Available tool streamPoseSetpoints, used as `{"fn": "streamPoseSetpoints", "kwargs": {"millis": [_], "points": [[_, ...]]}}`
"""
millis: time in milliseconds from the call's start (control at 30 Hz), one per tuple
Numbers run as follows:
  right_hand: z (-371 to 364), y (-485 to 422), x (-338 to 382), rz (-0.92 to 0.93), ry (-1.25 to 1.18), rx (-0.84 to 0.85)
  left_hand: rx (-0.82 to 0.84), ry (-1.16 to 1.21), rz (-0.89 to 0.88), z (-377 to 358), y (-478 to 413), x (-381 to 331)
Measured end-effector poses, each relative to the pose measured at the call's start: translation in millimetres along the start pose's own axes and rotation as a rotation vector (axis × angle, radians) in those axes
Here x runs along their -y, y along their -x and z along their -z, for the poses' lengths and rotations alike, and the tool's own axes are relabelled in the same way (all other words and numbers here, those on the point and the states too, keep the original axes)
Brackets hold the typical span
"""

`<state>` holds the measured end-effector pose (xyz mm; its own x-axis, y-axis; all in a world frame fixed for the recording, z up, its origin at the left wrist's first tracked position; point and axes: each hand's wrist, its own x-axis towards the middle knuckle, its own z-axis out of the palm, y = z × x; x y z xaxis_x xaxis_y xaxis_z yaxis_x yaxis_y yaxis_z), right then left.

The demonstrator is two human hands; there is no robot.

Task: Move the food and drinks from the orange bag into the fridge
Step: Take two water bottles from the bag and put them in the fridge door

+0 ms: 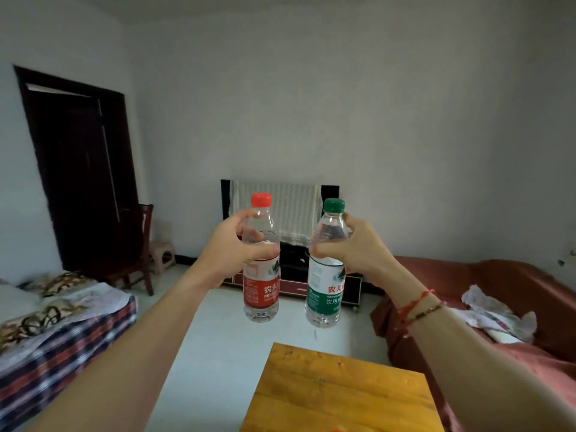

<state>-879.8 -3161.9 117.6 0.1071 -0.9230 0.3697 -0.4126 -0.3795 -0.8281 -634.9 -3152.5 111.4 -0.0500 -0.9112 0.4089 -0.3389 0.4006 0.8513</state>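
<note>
The bed [62, 332] under its plaid cover ran along the left, and across the floor the sofa [514, 282] lay draped in rust-red cloth with a crumpled floral cloth [498, 313] on it. A dark door [81, 169] stood in the far left corner. Right below the camera sat the wooden surface [336, 394]. Against the back wall was a television [330, 194] half hidden under a lace cloth [290, 207], and a wooden chair [137, 263] stood by the door. Both arms were up and out, above the floor beyond the surface! The left hand [232, 247] had its fingers [240, 217] wrapped round the upper body of the red-label water bottle [261, 288], which was upright with its red cap [261, 200] on. The right hand [358, 247] gripped the green-label water bottle [324, 294] the same way, fingers [327, 251] clamped just above the label, green cap [334, 205] on top. The bottles hung side by side, close but apart. A red string bracelet [416, 302] circled the right wrist.
</note>
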Motion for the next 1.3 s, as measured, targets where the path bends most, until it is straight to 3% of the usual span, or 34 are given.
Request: {"fn": "streamPoseSetpoints", "kwargs": {"millis": [500,933,1300], "points": [[-79.7,-4.6,35.8,0.084,-0.024,0.180,-0.198,-0.154,0.073,76.0,63.7,11.0],[-249.8,51.1,124.6,0.223,-0.094,0.492,-0.533,-0.264,0.246,220.7,220.3,23.2],[-391.4,136.6,214.0,0.383,-0.255,0.818,-0.866,-0.435,0.396,304.1,378.2,-12.4]]}}
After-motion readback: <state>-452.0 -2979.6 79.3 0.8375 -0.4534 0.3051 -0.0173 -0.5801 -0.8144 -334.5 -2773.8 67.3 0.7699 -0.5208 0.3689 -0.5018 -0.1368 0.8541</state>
